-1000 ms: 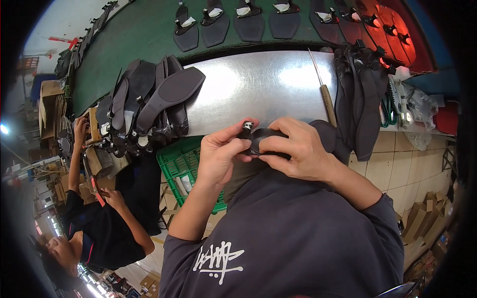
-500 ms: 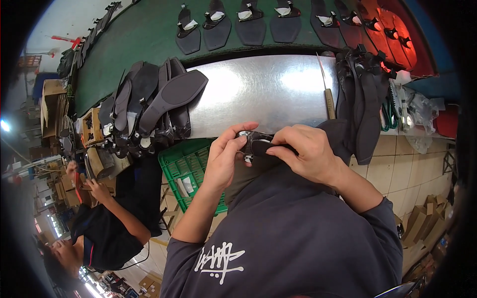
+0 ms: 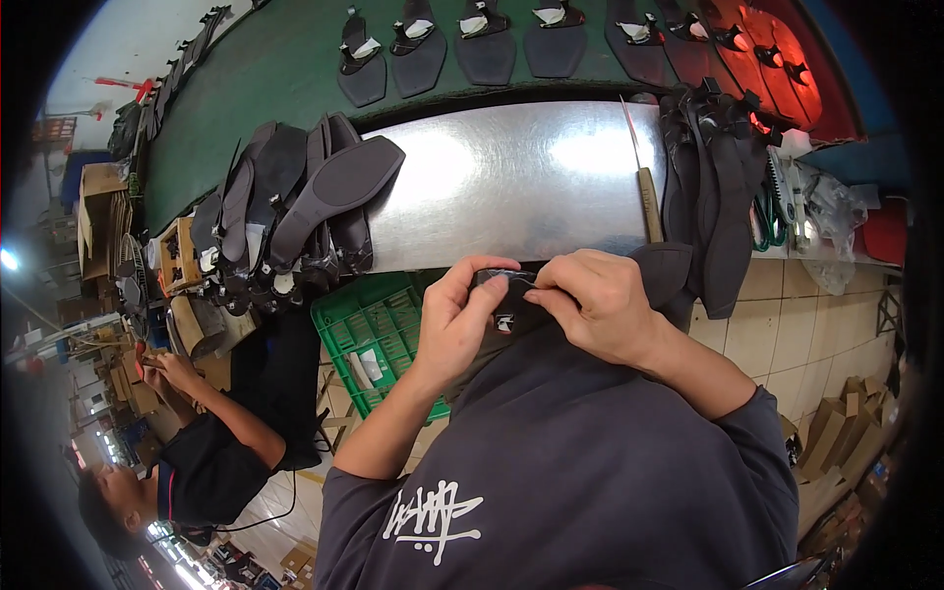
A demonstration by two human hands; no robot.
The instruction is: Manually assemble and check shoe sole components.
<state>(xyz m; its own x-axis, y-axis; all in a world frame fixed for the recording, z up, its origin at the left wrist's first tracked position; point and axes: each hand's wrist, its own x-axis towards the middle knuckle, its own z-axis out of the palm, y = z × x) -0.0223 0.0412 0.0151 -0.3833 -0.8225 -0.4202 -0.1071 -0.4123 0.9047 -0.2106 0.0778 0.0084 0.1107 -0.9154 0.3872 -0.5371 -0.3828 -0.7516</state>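
Note:
Close to my body, at the near edge of a shiny metal plate, both hands work on a dark sandal. My left hand is closed round its glossy black strap end, thumb on top. My right hand pinches the edge of this part between thumb and fingers. My fingers hide much of the sandal. Beyond my right hand a dark sole end sticks out; whether it belongs to the same sandal I cannot tell. A knife with a wooden handle lies on the plate's right side, blade pointing away.
Dark sandals are piled left of the plate, with more soles at its right. A green belt behind carries a row of sandals, red-lit at right. Below stands a green crate. A co-worker is at left.
My fingers have shifted slightly on the sandal; the left thumb now lies further over the strap, and less of the flat dark piece shows. The view has moved a little.

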